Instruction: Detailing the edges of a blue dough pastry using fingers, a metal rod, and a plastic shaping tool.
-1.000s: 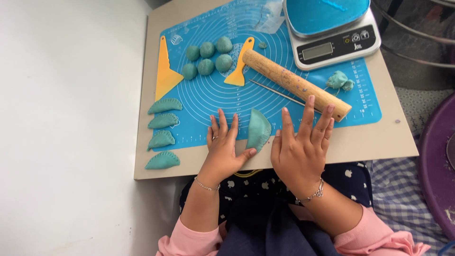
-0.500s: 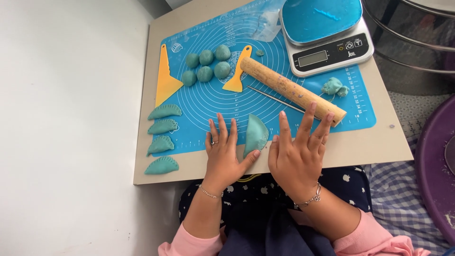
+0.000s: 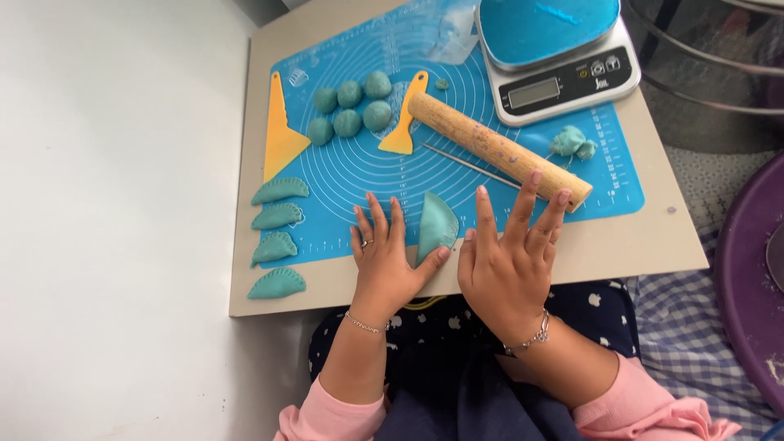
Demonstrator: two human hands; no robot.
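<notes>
Far left I've got a bare white surface (image 3: 106, 204), then the beige board (image 3: 637, 245) w/ the blue silicone mat (image 3: 359, 171) laid on it. Along the mat's left edge: four crimped teal dumplings (image 3: 276, 216) in a column, the lowest one sitting off the mat on the board. Above them a yellow scraper (image 3: 280, 135), pointing up. Next right, five teal dough balls (image 3: 349, 110) clustered near the mat's top, and a smaller yellow spatula (image 3: 403, 131) just beside them.

My left hand (image 3: 382, 261) lies flat, palm down, fingers spread, at the mat's bottom edge; the thumb tip touches the lower edge of the folded teal dough piece (image 3: 435, 224). That half-moon piece rests on the mat btwn both hands, uncrimped as far as I can see. Nothing is pinched or gripped.

My right hand (image 3: 506, 261) is also flat and splayed, thumb just beside the piece; fingertips reach up to the wooden rolling pin (image 3: 498, 151), which lies diagonally. A thin metal rod (image 3: 469, 166) lies alongside the pin. Further right, a small teal dough scrap (image 3: 572, 141), and at top right a digital scale (image 3: 563, 82) w/ a blue platform. Purple rim of something (image 3: 747, 269) at far right.
</notes>
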